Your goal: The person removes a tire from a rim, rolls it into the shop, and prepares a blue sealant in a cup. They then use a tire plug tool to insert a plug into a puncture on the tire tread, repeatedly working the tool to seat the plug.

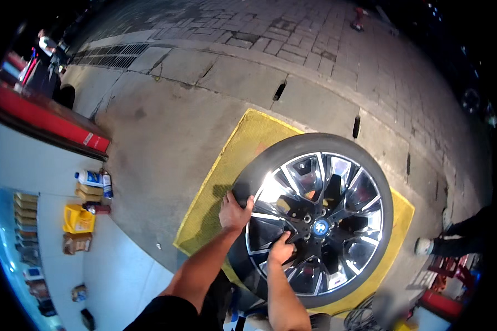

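A large car wheel [352,218], a black tyre on a silver and black alloy rim with a blue centre cap [321,227], lies face up in front of me. Beneath it spreads a yellow textured mat [218,179]. My left hand [235,215] grips the tyre's left side, fingers over its outer edge and thumb toward the rim. Lower down, my right hand [282,249] is curled at a spoke left of the centre, close to the bolt holes; its lower fingers are partly hidden. No tool shows in either hand.
Bottles [89,177], boxes and a yellow jug [78,219] stand at left beside a red beam [49,118]. Coiled cable [364,314] lies below the mat. A person's shoe [424,246] is at right; another person [48,45] is far left. Paving and a drain grate [110,55] lie beyond.
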`<state>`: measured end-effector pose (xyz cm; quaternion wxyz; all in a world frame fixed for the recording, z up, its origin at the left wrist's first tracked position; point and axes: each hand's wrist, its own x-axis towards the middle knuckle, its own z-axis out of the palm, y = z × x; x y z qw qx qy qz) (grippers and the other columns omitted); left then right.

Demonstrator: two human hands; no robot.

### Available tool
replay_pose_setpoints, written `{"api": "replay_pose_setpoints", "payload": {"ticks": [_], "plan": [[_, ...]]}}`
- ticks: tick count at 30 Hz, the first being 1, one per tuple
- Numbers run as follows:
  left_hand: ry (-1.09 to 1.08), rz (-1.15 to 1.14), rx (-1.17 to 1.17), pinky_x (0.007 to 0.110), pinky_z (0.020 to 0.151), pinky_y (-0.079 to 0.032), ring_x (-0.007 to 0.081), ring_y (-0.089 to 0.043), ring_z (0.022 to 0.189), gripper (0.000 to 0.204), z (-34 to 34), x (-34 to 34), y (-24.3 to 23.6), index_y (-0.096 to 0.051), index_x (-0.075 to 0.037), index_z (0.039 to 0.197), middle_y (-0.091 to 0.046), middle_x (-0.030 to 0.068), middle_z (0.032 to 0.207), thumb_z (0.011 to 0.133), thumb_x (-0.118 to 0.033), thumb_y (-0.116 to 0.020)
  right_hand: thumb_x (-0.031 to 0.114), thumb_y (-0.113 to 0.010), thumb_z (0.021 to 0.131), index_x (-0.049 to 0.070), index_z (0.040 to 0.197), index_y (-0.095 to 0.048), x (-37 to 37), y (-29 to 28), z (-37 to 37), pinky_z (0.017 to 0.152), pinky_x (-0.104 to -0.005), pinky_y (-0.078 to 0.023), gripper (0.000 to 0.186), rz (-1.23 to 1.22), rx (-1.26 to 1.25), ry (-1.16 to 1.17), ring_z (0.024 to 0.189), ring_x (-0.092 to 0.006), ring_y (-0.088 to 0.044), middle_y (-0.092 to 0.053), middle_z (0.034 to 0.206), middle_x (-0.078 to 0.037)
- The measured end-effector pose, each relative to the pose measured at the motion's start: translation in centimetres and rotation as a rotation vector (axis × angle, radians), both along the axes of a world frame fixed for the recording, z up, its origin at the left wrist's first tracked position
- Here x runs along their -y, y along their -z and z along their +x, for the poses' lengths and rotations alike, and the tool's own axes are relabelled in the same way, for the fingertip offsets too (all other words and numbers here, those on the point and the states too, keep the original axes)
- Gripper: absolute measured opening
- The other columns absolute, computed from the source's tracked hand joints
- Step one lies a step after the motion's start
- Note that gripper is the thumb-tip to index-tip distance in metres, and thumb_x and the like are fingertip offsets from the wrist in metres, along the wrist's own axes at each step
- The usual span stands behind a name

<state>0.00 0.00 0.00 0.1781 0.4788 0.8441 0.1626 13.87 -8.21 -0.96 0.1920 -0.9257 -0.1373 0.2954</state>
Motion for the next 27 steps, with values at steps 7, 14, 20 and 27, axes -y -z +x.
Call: {"api": "replay_pose_setpoints", "payload": {"ticks": [7, 14, 20, 27], "plan": [[0.022, -0.011, 0.037, 0.047, 0.086, -0.045, 0.0429, -0.051, 0.104, 0.081, 0.0, -0.9, 0.2, -0.038, 0.01, 0.122, -0.05, 0.0282, 0.115, 0.077, -0.054, -0.058, 0.063, -0.044, 0.082, -0.011, 0.098, -0.061, -2.4, -1.1, -0.2, 0.082, -0.0467, -0.045, 0.077, -0.125, 0.057, 0.045, 0.093, -0.0438, -0.058, -0.061, 0.094, -0.032], [0.018, -0.134, 0.52, 0.042, 0.097, -0.037, 0.0425, -0.045, 0.114, 0.076, -3.6, 1.0, 0.4, -0.036, 0.005, 0.129, -0.042, 0.0288, 0.128, 0.083, -0.053, -0.052, 0.074, -0.038, 0.078, -0.015, 0.113, -0.052, 0.3, 4.1, 4.1, 0.096, -0.041, -0.038, 0.097, -0.225, -0.221, -0.109, 0.116, -0.0392, -0.049, -0.052, 0.117, -0.032], [-0.439, -0.702, 1.06, 0.044, 0.083, -0.044, 0.0244, -0.055, 0.097, 0.08, -13.7, 15.1, 2.0, -0.045, -0.008, 0.128, -0.056, 0.0092, 0.112, 0.078, -0.07, -0.046, 0.069, -0.025, 0.085, -0.006, 0.119, -0.052, 3.4, -4.8, 5.5, 0.087, -0.0427, -0.045, 0.086, -0.437, -0.208, -0.238, 0.099, -0.0422, -0.058, -0.057, 0.11, -0.03], [0.205, -0.281, 1.645, 0.048, 0.103, -0.031, 0.0288, -0.04, 0.123, 0.069, -14.0, 23.9, -3.6, -0.035, -0.013, 0.136, -0.041, 0.0077, 0.138, 0.086, -0.06, -0.035, 0.067, -0.03, 0.085, 0.002, 0.113, -0.06, 7.2, -26.2, 6.5, 0.097, -0.0386, -0.038, 0.076, -0.613, -0.285, -0.365, 0.116, -0.0358, -0.049, -0.058, 0.113, -0.023]]}}
